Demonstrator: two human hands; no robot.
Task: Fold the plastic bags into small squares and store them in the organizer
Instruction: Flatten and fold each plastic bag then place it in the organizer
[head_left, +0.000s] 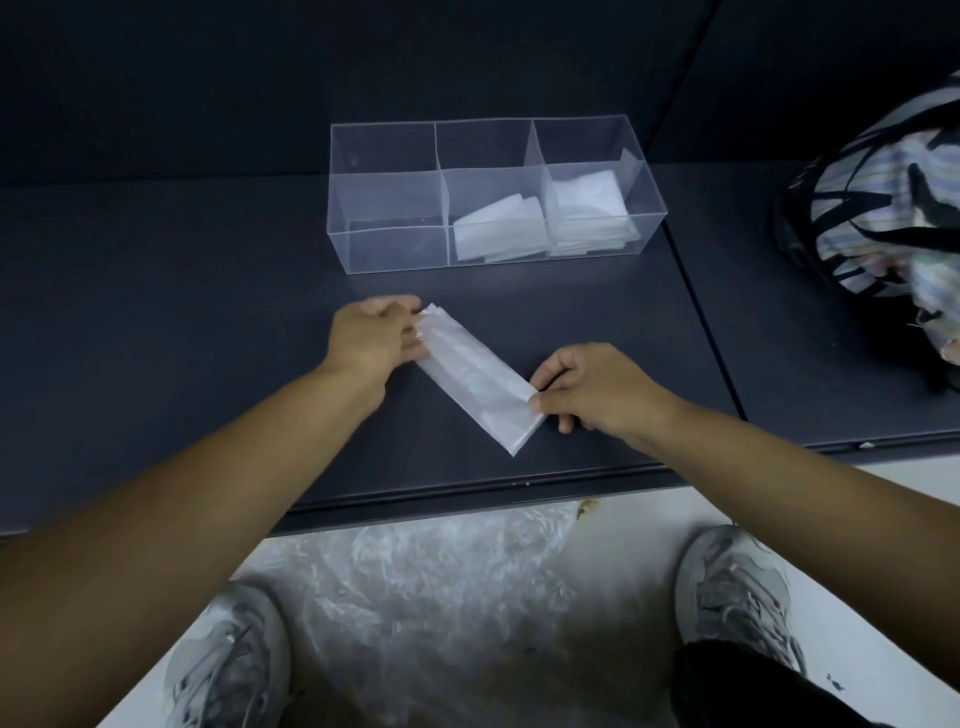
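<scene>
While left hand (374, 335) and right hand (597, 387) pinch its ends, the folded bag (475, 376) lies on a dark tabletop (156, 312).

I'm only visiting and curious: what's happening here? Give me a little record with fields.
Activity: folding a plastic bag, now a long flat strip on the dark table
Left hand: holds the strip's far end
Right hand: pinches its near end
Organizer: clear, three compartments
Middle compartment: folded squares
Right compartment: stack of more folded ones
Floor: crumpled plastic between the shoes
</scene>
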